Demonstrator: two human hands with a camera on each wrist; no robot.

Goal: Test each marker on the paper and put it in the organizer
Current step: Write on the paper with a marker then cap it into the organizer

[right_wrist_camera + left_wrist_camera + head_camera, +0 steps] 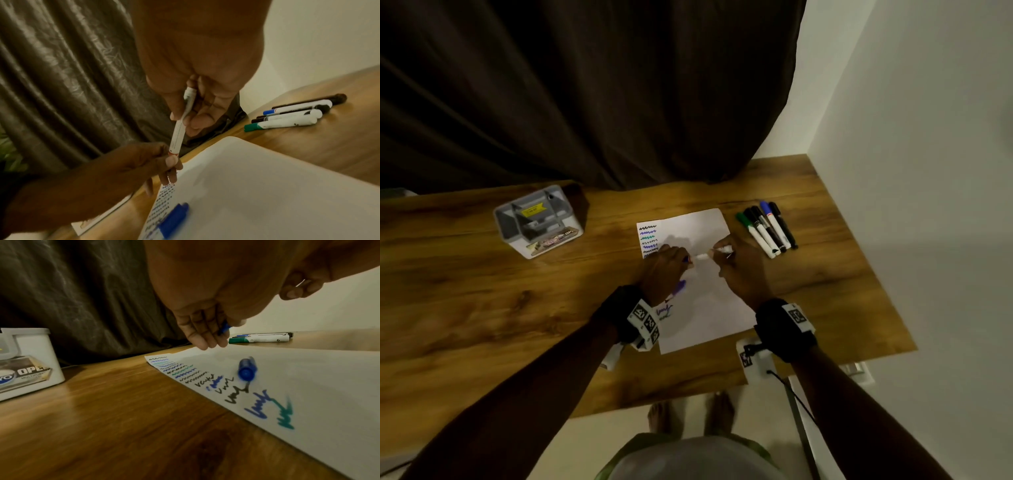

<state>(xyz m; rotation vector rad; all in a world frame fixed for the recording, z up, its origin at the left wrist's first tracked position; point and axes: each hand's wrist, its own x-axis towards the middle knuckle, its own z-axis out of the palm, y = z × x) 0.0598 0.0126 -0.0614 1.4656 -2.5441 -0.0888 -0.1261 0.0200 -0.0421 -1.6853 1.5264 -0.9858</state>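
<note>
The table has a near edge just below the paper, so anything rolling could drop. Open room lies left, toward the organizer at upper left. At centre, the right hand grips the marker and the left hand pinches its blue end. A jerk may smear ink or nudge the loose cap.

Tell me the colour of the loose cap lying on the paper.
Blue. The loose cap lies on the paper; the left wrist view shows it best.
</note>
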